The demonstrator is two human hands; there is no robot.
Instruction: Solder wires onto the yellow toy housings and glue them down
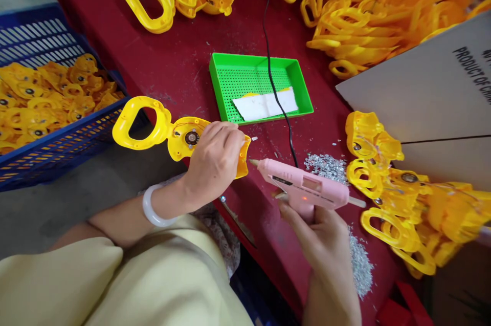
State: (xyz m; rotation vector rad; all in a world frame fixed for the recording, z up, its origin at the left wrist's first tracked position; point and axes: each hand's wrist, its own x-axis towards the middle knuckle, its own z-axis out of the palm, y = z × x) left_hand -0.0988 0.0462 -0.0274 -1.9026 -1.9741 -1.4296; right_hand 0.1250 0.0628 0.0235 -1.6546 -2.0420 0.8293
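Note:
My left hand [215, 162] is closed over a yellow plastic toy shell [178, 139] with a ring-shaped handle at its left end. A round speaker and thin wires show inside the shell. A small whitish piece sticks out just past my fingertips; I cannot make out whether they pinch it. My right hand [318, 239] grips a pink hot glue gun [303, 182] by its handle. Its nozzle points left, close to the shell's right end but apart from it. An orange light glows on the gun's side, and a glue stick pokes out of its back.
A green perforated tray [217, 88] holds a white cloth, with a black cord [274, 88] lying across it. Small silvery bits [326, 166] lie near the gun. Yellow shells fill a blue crate [61, 149] and pile up around a cardboard box [422, 80].

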